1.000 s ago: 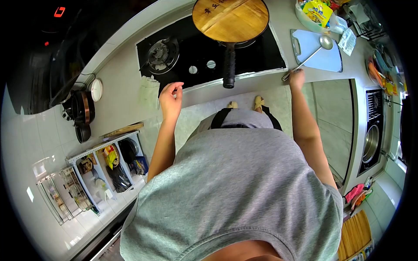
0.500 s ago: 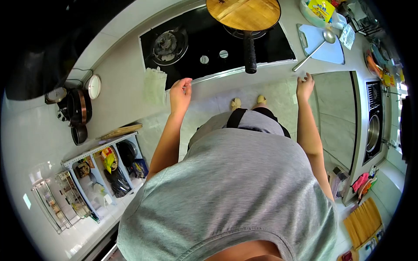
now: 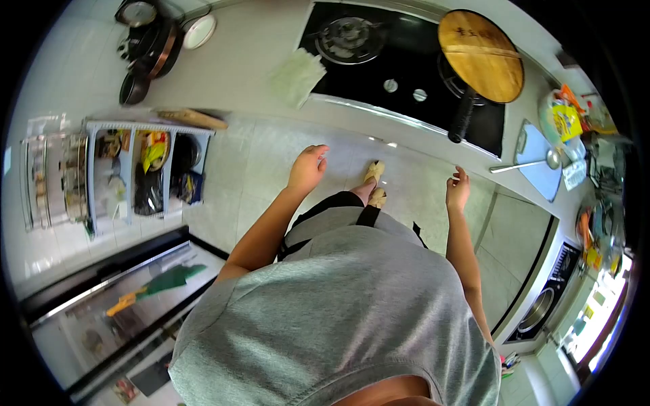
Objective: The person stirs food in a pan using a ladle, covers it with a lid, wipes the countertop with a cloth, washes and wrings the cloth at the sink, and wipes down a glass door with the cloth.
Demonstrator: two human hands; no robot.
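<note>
My left hand [image 3: 308, 169] hangs in the air over the floor, in front of the counter. Its fingers are loosely bent, the thumb stands apart, and nothing is in it. To the right, my right hand [image 3: 458, 189] is also empty, with its fingers apart, just below the counter edge. Nearest to it are a metal ladle [image 3: 528, 165] lying across a light-blue cutting board [image 3: 536, 152] and the dark handle of a wok [image 3: 463, 115]. A round wooden lid [image 3: 481, 57] covers the wok, which stands on the right burner of the black gas stove [image 3: 379, 74].
A pale cloth [image 3: 298, 76] lies left of the stove. Dark pots [image 3: 154, 51] and a white lid [image 3: 200, 31] are at the back left. A shelf rack [image 3: 128, 169] stands left, above a black-framed glass-topped unit [image 3: 176, 271]. A built-in appliance [image 3: 542, 304] is at right.
My view has turned to the left, so the stove and wok appear farther right. Both hands are now farther from the counter edge. The black-framed unit shows more fully at lower left.
</note>
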